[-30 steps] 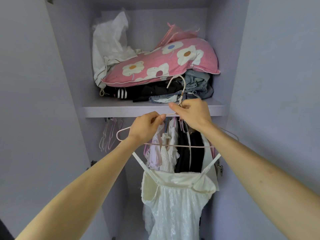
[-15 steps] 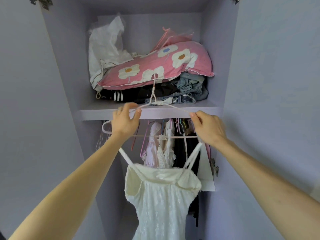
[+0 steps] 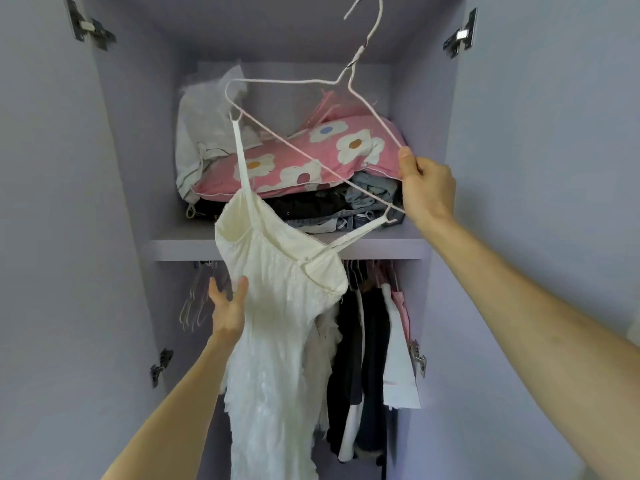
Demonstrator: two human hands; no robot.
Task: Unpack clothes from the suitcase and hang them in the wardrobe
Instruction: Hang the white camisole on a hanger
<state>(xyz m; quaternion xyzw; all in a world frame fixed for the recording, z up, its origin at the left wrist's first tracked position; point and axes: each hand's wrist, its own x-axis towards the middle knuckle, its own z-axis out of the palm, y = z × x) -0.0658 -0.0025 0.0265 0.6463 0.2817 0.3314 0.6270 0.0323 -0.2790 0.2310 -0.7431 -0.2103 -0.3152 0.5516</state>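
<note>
The right hand [image 3: 427,188], at the right of center, is clamped on a white wire hanger [image 3: 284,81], thumb and fingers pinching the wire at 1 of its shoulder bends. The hanger is tilted steeply, its hook [image 3: 372,26] pointing to the top edge of the frame and caught on nothing.

A white camisole dress [image 3: 277,306] hangs from the hanger by 2 thin straps. The left strap [image 3: 239,150] runs up to the hanger's upper left end, and the right strap [image 3: 356,233] stretches to its lower right end, just beside the right wrist. The dress hangs in front of the wardrobe [image 3: 138,133] opening, down through the center to the bottom edge.

The left hand [image 3: 228,310], at lower left of center, has its fingers straight and apart, touching the dress's left edge with the thumb on the cloth.

Behind, the shelf [image 3: 381,249] holds a pink flowered pillow [image 3: 346,147], a white bundle [image 3: 201,133] and folded dark and denim clothes [image 3: 346,206]. Below it hang other garments [image 3: 363,323] at right and bare hangers [image 3: 197,299] at left.
</note>
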